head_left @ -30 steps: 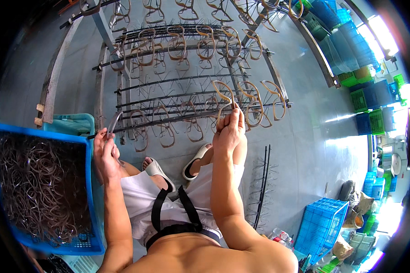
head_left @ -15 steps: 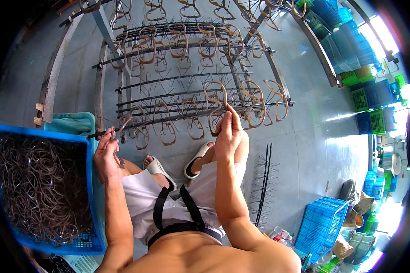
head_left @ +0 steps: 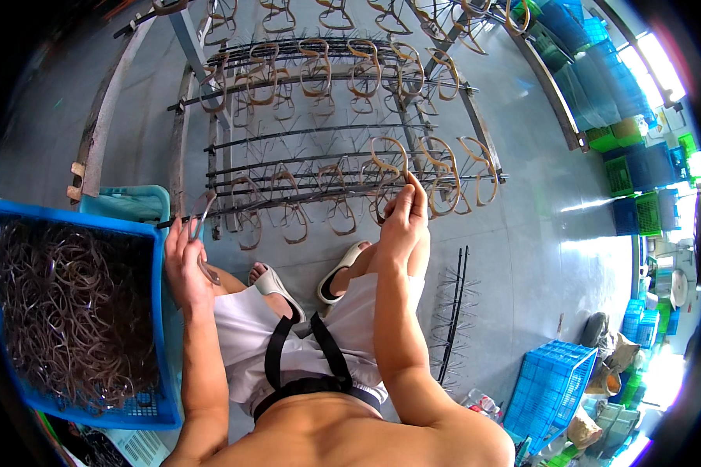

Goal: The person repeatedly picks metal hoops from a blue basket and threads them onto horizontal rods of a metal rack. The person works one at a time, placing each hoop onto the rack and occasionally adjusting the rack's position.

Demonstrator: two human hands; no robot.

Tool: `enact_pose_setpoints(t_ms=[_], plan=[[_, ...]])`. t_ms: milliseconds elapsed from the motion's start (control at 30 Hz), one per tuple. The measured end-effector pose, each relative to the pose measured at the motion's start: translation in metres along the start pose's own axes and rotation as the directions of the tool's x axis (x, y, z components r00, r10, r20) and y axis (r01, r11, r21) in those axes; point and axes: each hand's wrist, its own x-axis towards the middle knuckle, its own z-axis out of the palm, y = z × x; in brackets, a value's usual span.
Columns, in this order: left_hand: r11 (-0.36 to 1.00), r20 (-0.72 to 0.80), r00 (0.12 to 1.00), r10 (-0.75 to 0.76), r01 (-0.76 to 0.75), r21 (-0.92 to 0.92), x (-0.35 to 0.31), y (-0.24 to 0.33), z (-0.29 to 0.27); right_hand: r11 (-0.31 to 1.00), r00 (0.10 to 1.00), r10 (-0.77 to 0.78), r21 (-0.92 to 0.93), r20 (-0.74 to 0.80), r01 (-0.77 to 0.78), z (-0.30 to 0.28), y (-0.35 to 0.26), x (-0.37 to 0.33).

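Note:
My left hand (head_left: 185,268) is closed on a greyish-brown spectacle frame front (head_left: 207,205), its fingertips close to the left end of a long dark spiked bar (head_left: 265,205). Several spectacle fronts (head_left: 294,222) hang from wire prongs along this bar. Toward the bar's right half, my right hand (head_left: 403,226) pinches the lower edge of a tan spectacle frame (head_left: 388,141) between thumb and fingers. That frame stands up above the bar; the fingers hide where it meets the prongs. Beside my left forearm, a blue crate (head_left: 163,342) holds a heap of glossy dark spectacle fronts (head_left: 62,319).
A metal rack (head_left: 188,54) ahead carries more spiked bars with hanging frames. Another pair of spiked bars (head_left: 454,311) lies on the floor to my right. A blue basket (head_left: 549,389) stands at the lower right, and crates (head_left: 627,167) line the right side.
The head view has shifted a little, so the rack sits slightly further right. The spectacle front in my left hand is tilted more upright. My right hand keeps its pinch on the tan frame.

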Motion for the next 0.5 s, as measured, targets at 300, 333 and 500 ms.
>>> enact_pose_setpoints(t_ms=[300,333,500], plan=[[0.579,0.740,0.664,0.112,-0.649,0.494,-0.062,0.043,0.020,0.874,0.543,-0.299,-0.004,0.785,0.487,0.012,-0.092,-0.083],[0.411,0.877,0.469,0.108,-0.824,0.390,-0.060,0.047,0.023,0.821,0.314,-0.288,0.065,0.905,0.568,0.015,-0.093,-0.076],[0.683,0.752,0.600,0.273,-0.671,0.288,-0.041,0.032,0.019,0.989,0.279,0.151,-0.143,0.948,-0.049,-0.003,-0.086,-0.064]])
